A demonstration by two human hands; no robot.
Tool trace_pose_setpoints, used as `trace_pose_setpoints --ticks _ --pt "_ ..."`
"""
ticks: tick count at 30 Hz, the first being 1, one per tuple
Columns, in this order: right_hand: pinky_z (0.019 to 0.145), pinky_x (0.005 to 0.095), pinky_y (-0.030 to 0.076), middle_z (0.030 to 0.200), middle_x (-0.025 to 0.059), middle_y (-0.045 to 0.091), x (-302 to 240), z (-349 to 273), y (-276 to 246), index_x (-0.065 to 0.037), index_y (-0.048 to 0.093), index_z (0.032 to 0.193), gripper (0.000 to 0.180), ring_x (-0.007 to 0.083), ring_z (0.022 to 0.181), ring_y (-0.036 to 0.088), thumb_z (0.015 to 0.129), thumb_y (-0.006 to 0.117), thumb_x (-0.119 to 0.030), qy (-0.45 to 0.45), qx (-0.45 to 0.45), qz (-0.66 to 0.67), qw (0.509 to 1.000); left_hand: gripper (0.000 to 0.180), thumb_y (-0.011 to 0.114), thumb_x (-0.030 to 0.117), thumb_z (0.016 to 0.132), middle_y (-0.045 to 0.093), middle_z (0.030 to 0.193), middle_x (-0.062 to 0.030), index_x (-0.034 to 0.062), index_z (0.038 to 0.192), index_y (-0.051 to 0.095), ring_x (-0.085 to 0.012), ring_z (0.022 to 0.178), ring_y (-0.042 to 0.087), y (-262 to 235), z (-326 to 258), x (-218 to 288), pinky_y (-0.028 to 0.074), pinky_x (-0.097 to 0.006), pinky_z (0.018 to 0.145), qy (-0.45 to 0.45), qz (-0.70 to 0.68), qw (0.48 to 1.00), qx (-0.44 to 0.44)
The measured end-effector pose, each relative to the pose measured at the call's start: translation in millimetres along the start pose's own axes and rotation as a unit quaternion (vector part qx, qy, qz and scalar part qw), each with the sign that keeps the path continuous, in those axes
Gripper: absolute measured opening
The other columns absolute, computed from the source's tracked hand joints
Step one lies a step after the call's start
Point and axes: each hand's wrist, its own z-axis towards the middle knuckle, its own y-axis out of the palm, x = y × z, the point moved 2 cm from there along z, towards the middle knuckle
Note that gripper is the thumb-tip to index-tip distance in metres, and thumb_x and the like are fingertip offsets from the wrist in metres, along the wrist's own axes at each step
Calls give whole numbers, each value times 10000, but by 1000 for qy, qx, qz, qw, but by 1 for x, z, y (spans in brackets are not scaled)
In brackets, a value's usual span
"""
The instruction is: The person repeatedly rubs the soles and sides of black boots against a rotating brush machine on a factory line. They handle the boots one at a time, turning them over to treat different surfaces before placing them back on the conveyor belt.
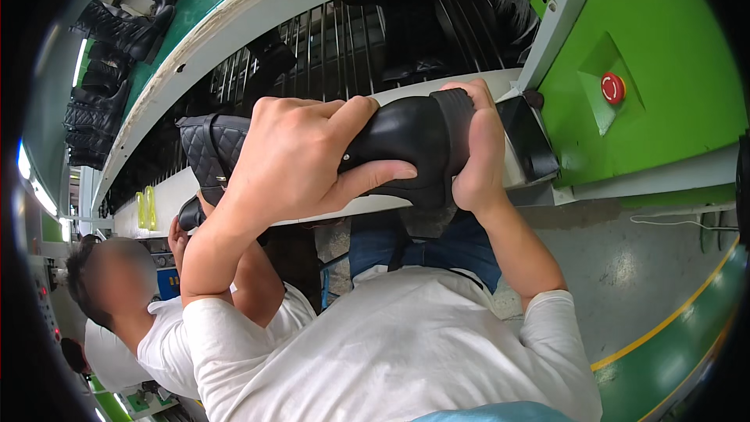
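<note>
A black boot (398,129) with a quilted, strapped shaft lies sideways between my hands, above a pale ledge. My left hand (293,156) is closed around its middle, thumb lying along the near side of the smooth foot part. At the right end, my right hand (480,148) grips the boot by its thick ridged sole (453,121); some of its fingers are hidden behind the sole. The quilted shaft (209,148) reaches out to the left, past my left wrist.
Beyond the pale ledge (164,195) are metal rods (351,31) with dark footwear among them. Several black boots (125,27) stand on a green-topped shelf at upper left. A red button (612,87) sits on the green panel at right. A co-worker (164,328) sits close at my left, hands near the ledge.
</note>
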Motion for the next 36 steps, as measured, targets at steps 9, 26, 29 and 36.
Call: trace_pose_setpoints --ticks 9,26,29,36 --pt "905 482 526 1128 229 631 -11 12 -5 54 628 1288 450 423 976 642 1188 447 -346 -21 -8 -54 998 708 954 659 808 687 664 -112 12 1048 796 -338 564 698 9 8 -6 528 -399 554 11 16 999 30" --pt "1082 384 568 1255 93 780 76 -66 12 -52 697 1483 710 213 1180 734 857 945 -280 251 -158 205 933 354 587 212 1114 772 839 -91 48 869 783 -328 1046 723 58 8 -54 496 -549 1174 21 -135 940 313" --pt "992 385 623 1162 114 834 48 -37 -11 -67 747 1411 753 228 1097 802 801 1031 -404 161 -143 72 974 470 527 416 1113 789 1225 -136 55 1128 828 -400 1445 590 80 -29 -37 357 -612 1309 -59 -204 929 304" --pt "826 454 640 1070 127 823 17 -21 -25 -121 757 1264 824 349 925 814 665 1043 -609 -56 -252 -340 904 844 1056 278 742 662 1640 -198 11 1477 737 -438 1665 462 178 -101 1 367 -570 1350 -175 -379 883 215"
